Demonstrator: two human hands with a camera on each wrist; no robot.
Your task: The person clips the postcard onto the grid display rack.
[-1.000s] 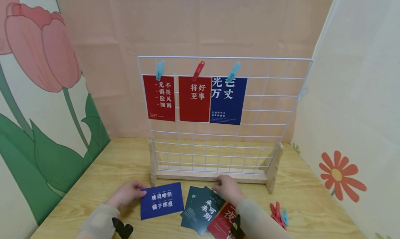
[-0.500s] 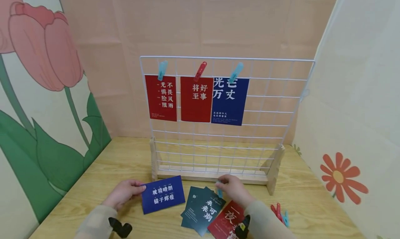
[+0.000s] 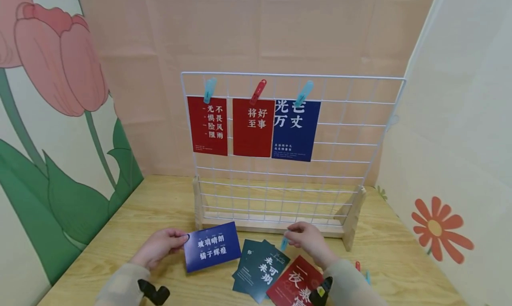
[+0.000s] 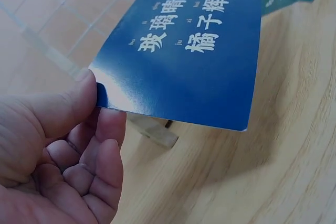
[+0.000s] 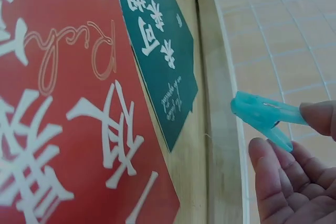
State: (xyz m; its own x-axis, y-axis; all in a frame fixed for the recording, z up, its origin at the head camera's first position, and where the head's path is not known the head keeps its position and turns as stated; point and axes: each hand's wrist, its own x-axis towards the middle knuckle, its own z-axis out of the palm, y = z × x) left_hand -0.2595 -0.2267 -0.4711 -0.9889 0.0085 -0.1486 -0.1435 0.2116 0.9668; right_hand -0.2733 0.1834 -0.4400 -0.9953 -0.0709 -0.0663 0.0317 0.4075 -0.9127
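Observation:
My left hand (image 3: pixel 162 246) pinches a blue card (image 3: pixel 213 247) with white characters by its left edge, thumb on the front. In the left wrist view the card (image 4: pixel 189 51) is lifted off the table and slightly bowed. A light-blue clothes peg (image 5: pixel 268 116) sits between the thumb and fingers of my right hand (image 5: pixel 294 177); in the head view this hand (image 3: pixel 310 241) hovers just above the green cards (image 3: pixel 262 270). Partly under the right wrist lies a red card (image 3: pixel 294 281).
A white wire grid rack (image 3: pixel 340 155) on wooden feet (image 3: pixel 354 219) stands behind the hands. Pegs hold two red cards (image 3: pixel 208 132) and a blue card (image 3: pixel 296 137) on it. More pegs (image 3: pixel 368 277) lie right, partly hidden by the right sleeve.
My left hand has raised the blue card off the table and tilted it. The right hand has shifted slightly right with the light-blue peg, which has come into sight.

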